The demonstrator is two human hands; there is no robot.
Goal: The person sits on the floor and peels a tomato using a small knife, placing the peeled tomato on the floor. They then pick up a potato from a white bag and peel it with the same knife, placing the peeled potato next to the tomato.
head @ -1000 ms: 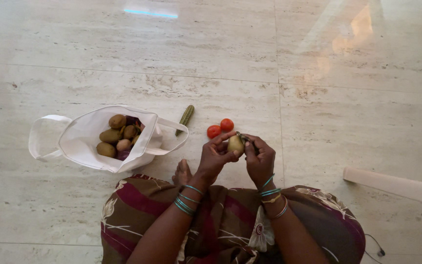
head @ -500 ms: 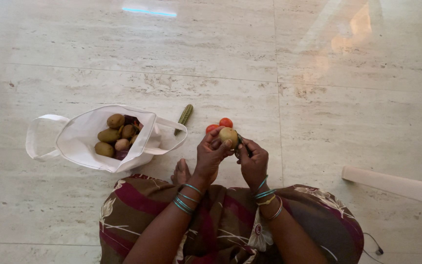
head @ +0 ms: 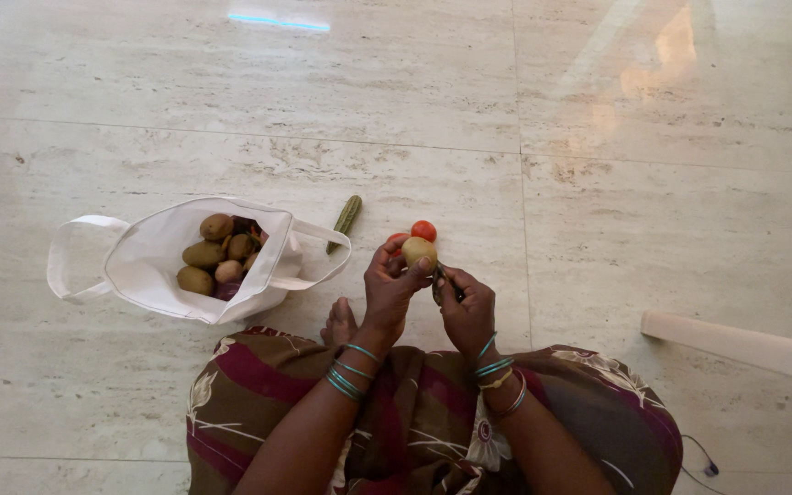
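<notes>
A yellowish potato (head: 419,251) is held up over the stone floor (head: 598,229), in front of the seated person's knees. The left hand (head: 392,286) grips it from below and the side, its fingers curled and clamped on the potato, with the thumb against its near face. Just right of it, the right hand (head: 466,301) is closed around a small dark tool (head: 439,277), probably a peeler or knife, whose tip sits right beside the potato's lower right edge; whether it touches cannot be told. Both wrists carry green and gold bangles (head: 348,370).

Just beyond the potato, on the floor, lie two red tomatoes (head: 423,230), one partly hidden behind the left hand. Farther left, a slim green cucumber (head: 345,222) lies at a slant. Left of that, a white cloth bag (head: 153,270) lies open on its side with its handles spread out, holding several more brown potatoes (head: 208,254). A bare foot (head: 340,323) peeks out near the left hand, above a brown and maroon patterned garment (head: 433,422) covering the lap. At the near right, a pale long bar (head: 744,343) lies across the floor.
</notes>
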